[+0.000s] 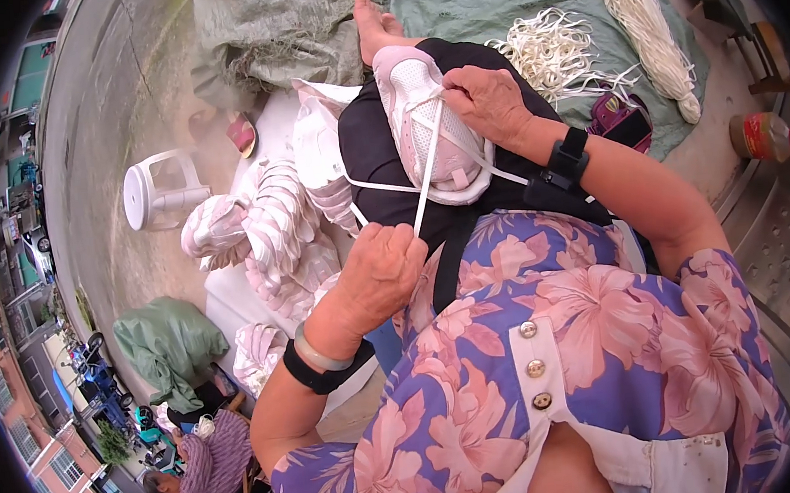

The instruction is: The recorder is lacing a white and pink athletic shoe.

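Head view: the left hand is gripping a white lace taut; the right hand is pinching lace over a pink-and-white shoe resting on black trousers. Its upper is probably feeling light and soft, the toe offering steadier hold.

Fisheye view from the head.
We look down, close over lap, left hand and right hand.

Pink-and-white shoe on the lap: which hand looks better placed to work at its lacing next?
Probably the right hand: it is right at the shoe, while the left hand is off it, holding the white lace away.
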A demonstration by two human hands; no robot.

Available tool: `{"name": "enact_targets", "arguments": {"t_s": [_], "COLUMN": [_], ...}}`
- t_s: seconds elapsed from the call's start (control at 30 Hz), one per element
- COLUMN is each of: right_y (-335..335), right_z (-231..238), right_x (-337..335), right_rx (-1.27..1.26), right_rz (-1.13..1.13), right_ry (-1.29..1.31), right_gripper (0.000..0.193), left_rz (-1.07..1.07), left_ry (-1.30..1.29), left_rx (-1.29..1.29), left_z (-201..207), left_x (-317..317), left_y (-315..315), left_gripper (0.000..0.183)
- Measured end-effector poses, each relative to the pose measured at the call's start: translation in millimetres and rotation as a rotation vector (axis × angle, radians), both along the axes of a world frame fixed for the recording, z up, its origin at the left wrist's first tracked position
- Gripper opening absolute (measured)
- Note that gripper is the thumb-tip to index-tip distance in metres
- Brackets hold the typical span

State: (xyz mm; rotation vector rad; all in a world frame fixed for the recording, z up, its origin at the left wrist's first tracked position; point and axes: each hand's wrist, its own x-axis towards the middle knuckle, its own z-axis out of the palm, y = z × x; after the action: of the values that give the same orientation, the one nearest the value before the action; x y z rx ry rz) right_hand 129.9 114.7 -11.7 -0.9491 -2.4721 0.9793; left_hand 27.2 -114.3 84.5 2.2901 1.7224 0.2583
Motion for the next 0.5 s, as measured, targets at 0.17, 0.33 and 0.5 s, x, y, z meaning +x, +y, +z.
{"name": "enact_targets", "arguments": {"t_s": [0.17,0.33,0.5], "right_y": [-1.4,-12.3,-15.0], "right_z": [14.7,28.6,33.5], "right_x": [18.5,52.6,79.8], "right_rx": [-0.078,0.0,0.047], "right_rz": [0.048,0.206,0.425], "right_ry": [0.002,0.013,-0.252], "right_gripper": [0.022,0.029,0.044], "left_rz": [0.148,0.29,0.255], "left_ry": [-0.022,0.01,0.221], "left_rx": [-0.218,-0.013,0.189], "left_z": [8.0,23.4,37.6], "left_x": [5.9,0.3,-24.3], "left_y": [-35.0,-28.7,-10.9], "left_gripper": [0.014,0.014,0.018]}}
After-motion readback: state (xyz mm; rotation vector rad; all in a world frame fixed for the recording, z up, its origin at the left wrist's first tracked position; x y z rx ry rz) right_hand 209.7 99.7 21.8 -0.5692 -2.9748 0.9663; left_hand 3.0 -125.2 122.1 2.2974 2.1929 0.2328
